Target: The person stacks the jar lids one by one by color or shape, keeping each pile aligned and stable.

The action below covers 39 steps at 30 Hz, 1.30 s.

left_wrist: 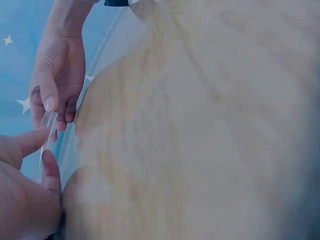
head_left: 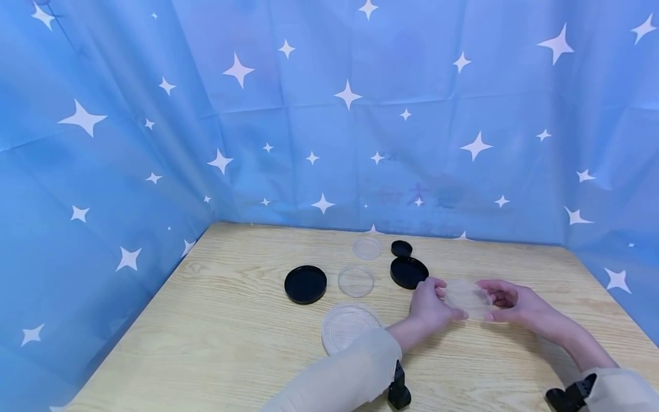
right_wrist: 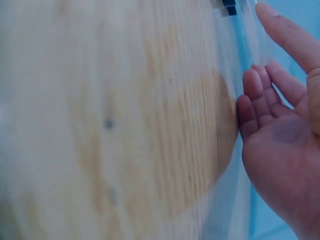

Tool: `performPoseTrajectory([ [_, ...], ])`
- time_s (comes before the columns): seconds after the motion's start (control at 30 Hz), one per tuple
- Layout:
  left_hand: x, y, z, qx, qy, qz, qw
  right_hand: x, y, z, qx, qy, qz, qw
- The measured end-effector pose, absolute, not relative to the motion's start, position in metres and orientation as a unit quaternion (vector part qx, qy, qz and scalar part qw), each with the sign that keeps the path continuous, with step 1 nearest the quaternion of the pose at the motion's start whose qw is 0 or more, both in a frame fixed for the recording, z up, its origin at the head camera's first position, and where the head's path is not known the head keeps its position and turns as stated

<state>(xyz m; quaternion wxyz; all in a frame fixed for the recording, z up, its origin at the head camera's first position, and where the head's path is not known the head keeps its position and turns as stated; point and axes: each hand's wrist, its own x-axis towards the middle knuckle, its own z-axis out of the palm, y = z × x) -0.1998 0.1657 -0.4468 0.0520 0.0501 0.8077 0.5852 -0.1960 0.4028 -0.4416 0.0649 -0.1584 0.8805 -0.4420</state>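
Note:
A shallow clear round dish (head_left: 467, 298) is held between both hands, just over the right side of the table. My left hand (head_left: 431, 304) pinches its left edge between thumb and fingers. On the opposite edge, my right hand (head_left: 520, 309) grips with thumb and index finger, the other fingers curled in. Seen edge-on in the left wrist view, the dish (left_wrist: 49, 125) is a thin clear strip between the left hand (left_wrist: 27, 195) and the right hand (left_wrist: 60, 70). The right wrist view shows the right hand (right_wrist: 285, 120) and barely any of the dish.
Close to my left hand lies a black round dish (head_left: 409, 272), with a smaller black one (head_left: 401, 248) behind. Further left are a large black dish (head_left: 306, 284), two clear dishes (head_left: 356, 281) and a big clear disc (head_left: 349, 327) partly behind my sleeve. A starred blue curtain (head_left: 319, 126) borders the table.

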Motion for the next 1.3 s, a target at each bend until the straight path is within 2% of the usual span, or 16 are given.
performPoseTrajectory([
  [0.27, -0.191, 0.151, -0.434, 0.044, 0.766, 0.637, 0.078, -0.185, 0.391, -0.428, -0.176, 0.848, -0.496, 0.058],
  [0.57, -0.192, 0.113, -0.408, 0.072, 0.741, 0.664, 0.069, -0.182, 0.357, -0.401, -0.159, 0.843, -0.511, 0.051],
  [0.83, -0.197, 0.083, -0.404, 0.117, 0.754, 0.644, 0.05, -0.184, 0.325, -0.394, -0.169, 0.85, -0.498, 0.019],
  [1.0, -0.2, 0.062, -0.402, 0.144, 0.756, 0.636, 0.053, -0.187, 0.305, -0.391, -0.168, 0.852, -0.495, 0.025],
  [1.3, -0.198, 0.023, -0.394, 0.149, 0.778, 0.609, 0.048, -0.19, 0.271, -0.383, -0.194, 0.847, -0.495, 0.009],
])
